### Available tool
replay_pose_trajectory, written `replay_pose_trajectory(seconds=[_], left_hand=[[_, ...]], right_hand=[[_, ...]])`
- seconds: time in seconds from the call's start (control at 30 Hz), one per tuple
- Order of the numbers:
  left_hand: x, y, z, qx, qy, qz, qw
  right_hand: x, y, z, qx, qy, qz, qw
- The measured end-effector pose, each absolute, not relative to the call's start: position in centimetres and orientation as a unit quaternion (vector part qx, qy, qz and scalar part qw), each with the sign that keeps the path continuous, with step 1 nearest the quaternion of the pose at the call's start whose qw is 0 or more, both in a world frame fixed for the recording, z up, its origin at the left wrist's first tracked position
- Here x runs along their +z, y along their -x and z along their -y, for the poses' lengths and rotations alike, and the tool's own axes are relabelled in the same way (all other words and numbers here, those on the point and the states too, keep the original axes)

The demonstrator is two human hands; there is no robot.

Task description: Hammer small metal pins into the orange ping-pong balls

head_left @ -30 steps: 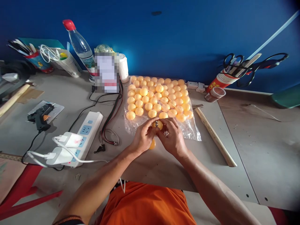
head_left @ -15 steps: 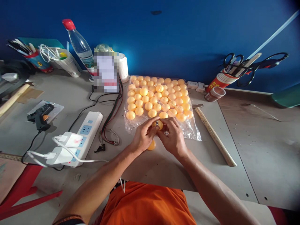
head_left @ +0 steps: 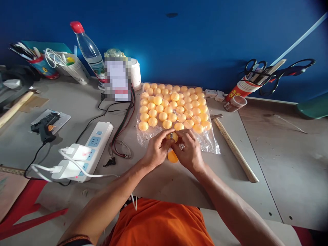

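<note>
My left hand [head_left: 154,151] and my right hand [head_left: 188,150] meet at the near edge of a clear plastic bag [head_left: 211,145] filled with several orange ping-pong balls [head_left: 157,100]. Both hands pinch one orange ball [head_left: 173,137], which has a small silvery piece on its top. Between my palms, just below, a second orange ball [head_left: 172,157] shows. Whether that one is held or rests on the table I cannot tell. A ring sits on a right-hand finger.
A white power strip [head_left: 96,142] with plugged chargers and cables lies to the left, a black glue gun [head_left: 44,125] beyond it. A wooden stick [head_left: 235,149] lies to the right. A water bottle [head_left: 89,52], cups, and a cup of scissors [head_left: 256,77] stand along the blue wall.
The lower orange ball has shifted right and now shows more fully between my palms. My hands stay pinched on the upper ball, barely moved.
</note>
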State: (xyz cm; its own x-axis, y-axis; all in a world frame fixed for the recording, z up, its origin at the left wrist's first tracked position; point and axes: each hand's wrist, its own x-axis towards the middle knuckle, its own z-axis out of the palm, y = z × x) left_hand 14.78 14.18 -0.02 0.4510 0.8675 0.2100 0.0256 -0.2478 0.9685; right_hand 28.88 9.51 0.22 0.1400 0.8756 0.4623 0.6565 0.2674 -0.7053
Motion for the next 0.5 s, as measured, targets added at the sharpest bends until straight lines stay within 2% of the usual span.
replay_pose_trajectory(seconds=[0.17,0.23,0.43,0.5], left_hand=[[-0.4,-15.0,-14.4,0.404,-0.661,-0.302,0.555],[-0.6,-15.0,-14.4,0.417,-0.678,-0.287,0.534],[-0.1,-14.8,-14.0,0.472,-0.801,-0.271,0.250],[0.2,-14.7,-13.7,0.460,-0.830,-0.238,0.208]], right_hand=[[0.4,-29.0,-9.6,0.105,0.595,0.645,0.468],[0.3,-29.2,-9.7,0.091,0.592,0.650,0.468],[-0.1,-29.8,-10.0,0.094,0.636,0.604,0.471],[-0.2,-29.9,-10.0,0.094,0.658,0.594,0.454]])
